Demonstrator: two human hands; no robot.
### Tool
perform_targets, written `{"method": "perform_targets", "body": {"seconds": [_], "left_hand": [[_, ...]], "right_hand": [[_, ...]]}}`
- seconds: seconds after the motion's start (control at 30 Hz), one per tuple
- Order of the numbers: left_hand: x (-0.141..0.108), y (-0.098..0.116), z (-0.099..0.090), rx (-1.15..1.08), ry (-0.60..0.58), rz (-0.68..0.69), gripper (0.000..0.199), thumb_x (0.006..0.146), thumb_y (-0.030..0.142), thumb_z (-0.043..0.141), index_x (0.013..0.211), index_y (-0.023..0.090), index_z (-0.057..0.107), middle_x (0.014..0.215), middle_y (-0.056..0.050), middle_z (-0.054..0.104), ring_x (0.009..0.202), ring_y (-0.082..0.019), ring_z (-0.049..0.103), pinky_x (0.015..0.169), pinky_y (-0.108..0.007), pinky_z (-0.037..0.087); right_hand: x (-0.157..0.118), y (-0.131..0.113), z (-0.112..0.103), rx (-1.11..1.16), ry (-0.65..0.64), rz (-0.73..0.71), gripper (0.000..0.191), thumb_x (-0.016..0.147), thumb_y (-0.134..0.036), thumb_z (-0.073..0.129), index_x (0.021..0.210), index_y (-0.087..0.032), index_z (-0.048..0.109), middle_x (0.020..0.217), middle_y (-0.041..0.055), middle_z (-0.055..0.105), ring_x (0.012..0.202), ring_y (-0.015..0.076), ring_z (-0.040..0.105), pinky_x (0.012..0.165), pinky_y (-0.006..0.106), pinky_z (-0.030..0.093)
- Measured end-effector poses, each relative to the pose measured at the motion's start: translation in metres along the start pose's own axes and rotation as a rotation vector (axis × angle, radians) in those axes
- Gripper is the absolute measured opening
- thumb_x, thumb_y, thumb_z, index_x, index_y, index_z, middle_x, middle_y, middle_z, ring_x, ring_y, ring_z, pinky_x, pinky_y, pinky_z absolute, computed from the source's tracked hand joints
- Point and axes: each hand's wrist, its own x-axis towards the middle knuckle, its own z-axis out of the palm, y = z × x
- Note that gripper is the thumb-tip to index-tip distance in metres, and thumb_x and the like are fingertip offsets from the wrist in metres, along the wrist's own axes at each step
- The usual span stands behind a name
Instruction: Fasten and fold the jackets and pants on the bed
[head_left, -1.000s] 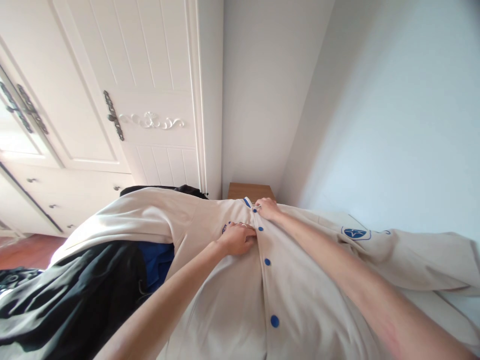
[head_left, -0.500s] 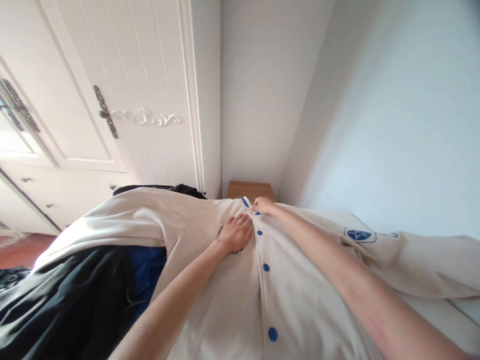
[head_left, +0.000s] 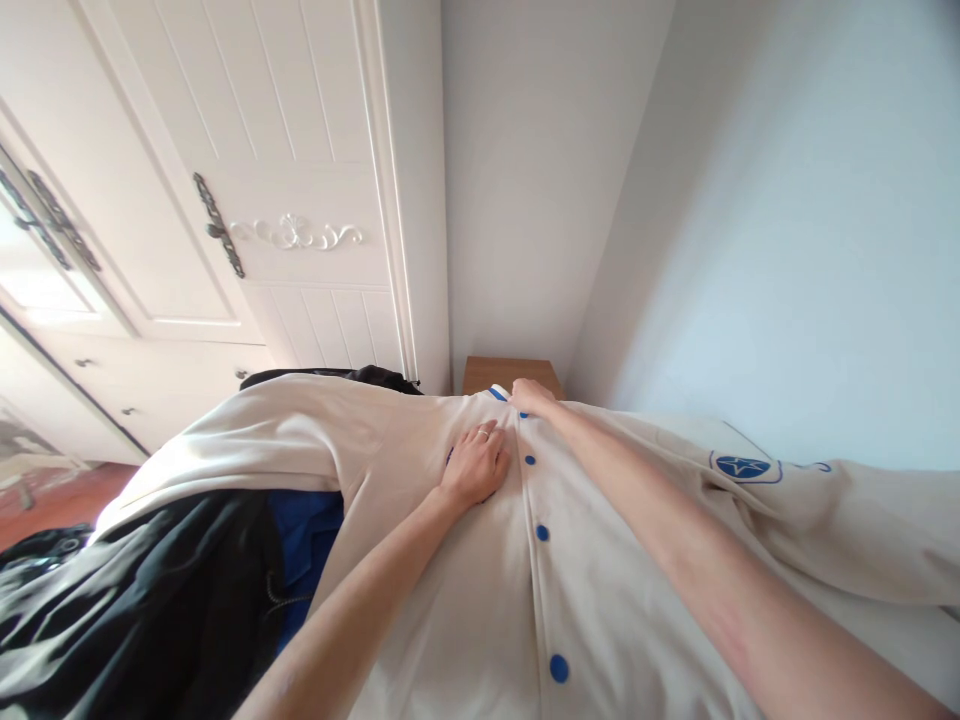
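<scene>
A cream jacket (head_left: 637, 560) with blue snap buttons lies spread out, front side up, its sleeves reaching to both sides. My left hand (head_left: 478, 465), wearing a ring, rests on the jacket's chest just left of the button line, fingers extended. It covers most of a dark mark there. At the neckline, by the topmost visible blue button, my right hand (head_left: 534, 397) has its fingers closed on the jacket collar (head_left: 499, 392); the fingertips are partly hidden. A blue star patch (head_left: 741, 467) shows on the right sleeve.
Dark clothing (head_left: 172, 590) and a blue garment (head_left: 304, 535) lie beside the jacket at left. A white wardrobe (head_left: 315, 120) stands behind on the left, a pale wall (head_left: 810, 230) on the right. A wooden surface (head_left: 510, 374) shows beyond the collar.
The view has turned slightly, so the room and jacket sit a little farther right. Both hands keep nearly the same places on the jacket.
</scene>
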Motion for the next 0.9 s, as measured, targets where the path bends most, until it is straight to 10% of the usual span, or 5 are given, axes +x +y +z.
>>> {"method": "perform_targets", "body": {"seconds": [0.3, 0.63, 0.9], "left_hand": [[0.001, -0.002, -0.001, -0.013, -0.058, 0.104, 0.044, 0.101, 0.046, 0.035, 0.129, 0.024, 0.061, 0.142, -0.009, 0.058, 0.137, -0.028, 0.046, 0.108, -0.046, 0.038], [0.006, -0.007, 0.004, 0.049, -0.152, 0.097, 0.073, 0.092, 0.073, 0.033, 0.143, 0.023, 0.049, 0.154, -0.013, 0.045, 0.144, -0.032, 0.036, 0.111, -0.051, 0.03], [0.007, -0.004, -0.002, 0.053, -0.237, 0.071, 0.081, 0.094, 0.073, 0.027, 0.156, 0.02, 0.03, 0.159, -0.013, 0.035, 0.149, -0.031, 0.027, 0.115, -0.05, 0.024]], "right_hand": [[-0.022, -0.012, -0.003, 0.009, 0.166, -0.012, 0.021, 0.097, -0.031, 0.052, 0.105, -0.017, 0.066, 0.102, 0.0137, 0.072, 0.1, 0.0264, 0.065, 0.084, 0.035, 0.045], [-0.092, 0.02, 0.013, 0.083, 0.19, -0.293, 0.034, 0.094, -0.032, 0.054, 0.126, -0.024, 0.061, 0.14, 0.0086, 0.058, 0.133, 0.025, 0.05, 0.111, 0.041, 0.038], [-0.146, 0.071, -0.004, 0.198, 0.382, -0.066, 0.035, 0.091, -0.021, 0.05, 0.125, -0.022, 0.058, 0.138, 0.0121, 0.06, 0.13, 0.029, 0.053, 0.11, 0.045, 0.041]]}}
